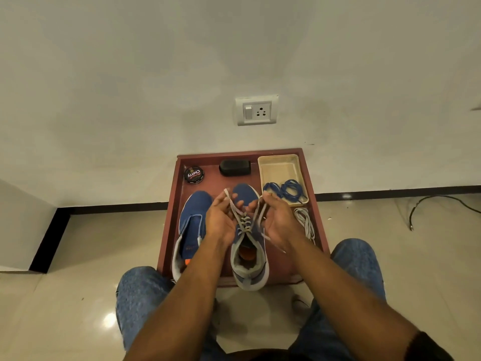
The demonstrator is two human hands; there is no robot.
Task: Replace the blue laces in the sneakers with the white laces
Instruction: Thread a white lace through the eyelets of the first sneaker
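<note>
A: While both hands are up over the right sneaker (251, 259), what's each one gripping?

B: Left hand (220, 220) pinches one end of the white lace (243, 222), fingers curled round it, end sticking up past my fingertips. Right hand (276, 225) grips the other end, which runs down across my palm and trails off near the wrist.

A: Lace threaded?

B: Yes, crossed through the eyelets over the tongue. Sneaker sits heel toward me, toe toward the wall, in the tray (169, 225). Heel overhangs the near tray edge.

A: Other sneaker?

B: Left sneaker (191, 230) lies just beside it on my left, same direction, no lace showing in it.

A: Blue laces?

B: Blue laces (285, 190) are coiled in the near end of the beige bin (278, 162), right rear of the tray. Second white lace (305, 222) is bundled on the tray floor just in front of that bin, right of my right hand.

A: Anything else in there?

B: Polish tin (194, 174) rear left, black brush (235, 168) beside it. Tray is on the floor against the wall, between my knees. Socket (257, 110) on the wall above.
</note>
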